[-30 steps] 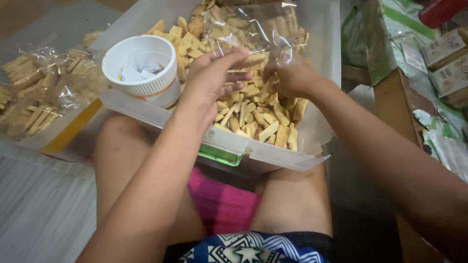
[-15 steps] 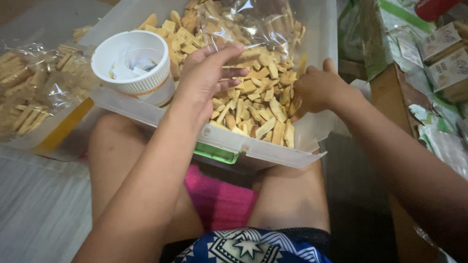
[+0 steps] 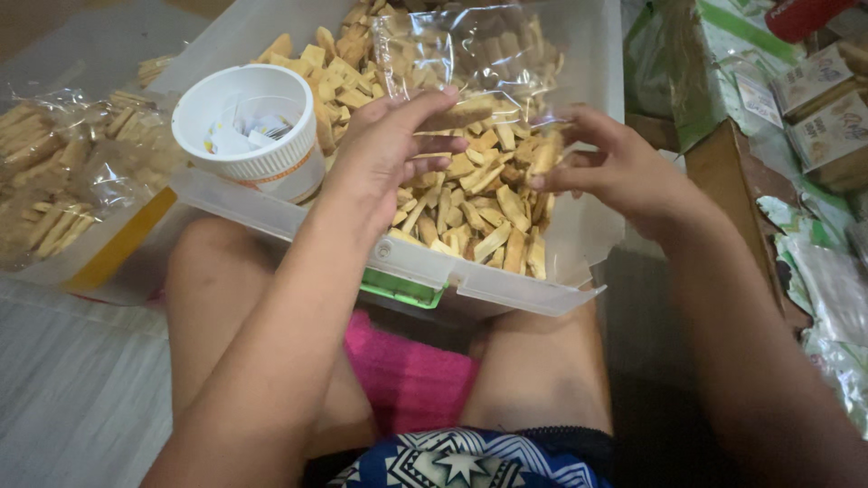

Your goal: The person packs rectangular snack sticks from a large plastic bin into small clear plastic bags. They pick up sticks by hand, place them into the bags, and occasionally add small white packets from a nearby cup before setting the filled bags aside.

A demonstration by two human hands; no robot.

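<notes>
Clear plastic dominates the head view: a see-through bin (image 3: 506, 285) rests across our knees, heaped with pale biscuit sticks (image 3: 470, 203). We hold a transparent bag (image 3: 470, 54) above the heap, likely so stray pieces drop back into the bin. Our left hand (image 3: 389, 149) has a loose grip, fingers half curled, pinching one stick against the bag's lower edge. Our right hand (image 3: 615, 167) is also partly closed, fingertips nipping a stick just beside the bag's other side; whether it grips the film too, we cannot tell. A white cup (image 3: 249, 131) of small sachets sits in the bin's near-left corner, within easy reach. Filled bags (image 3: 63, 181) lie on the floor at left, cartons (image 3: 827, 108) at right.
</notes>
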